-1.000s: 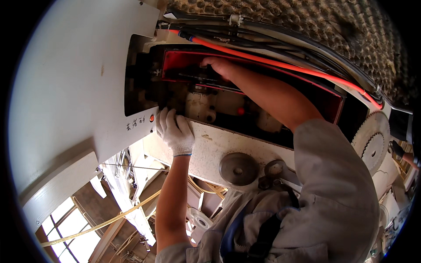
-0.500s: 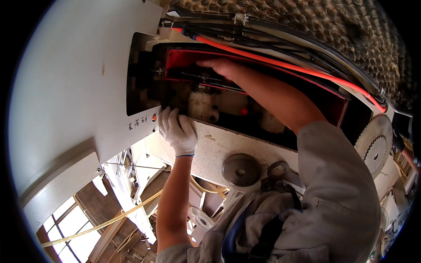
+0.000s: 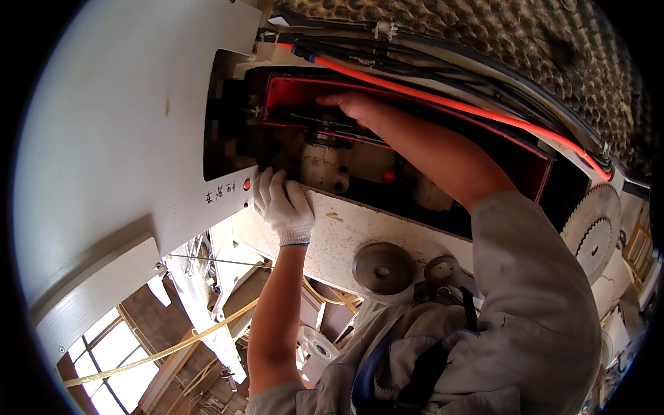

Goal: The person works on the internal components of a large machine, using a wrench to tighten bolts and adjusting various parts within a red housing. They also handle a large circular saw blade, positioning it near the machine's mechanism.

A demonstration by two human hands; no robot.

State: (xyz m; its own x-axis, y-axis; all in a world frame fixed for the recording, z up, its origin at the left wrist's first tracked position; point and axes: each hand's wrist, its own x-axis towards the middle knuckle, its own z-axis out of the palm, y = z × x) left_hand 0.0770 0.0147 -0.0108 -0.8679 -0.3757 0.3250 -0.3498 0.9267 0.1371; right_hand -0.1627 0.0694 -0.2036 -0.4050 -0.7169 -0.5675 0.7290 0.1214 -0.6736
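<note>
Head view: the left hand [image 3: 282,207], in a white knit glove, grips the lower edge of an open machine compartment [image 3: 360,166], fingers curled over the cream-coloured panel [image 3: 346,232]. The bare right hand [image 3: 356,105] reaches deep into the red-lined opening at twelve o'clock, fingertips on the dark parts inside; whether it clasps anything cannot be told. An orange hose [image 3: 443,100] and black cables run above the opening. A grey round knob [image 3: 382,268] sits at five o'clock of the gloved hand, a toothed saw blade [image 3: 593,232] at three o'clock.
</note>
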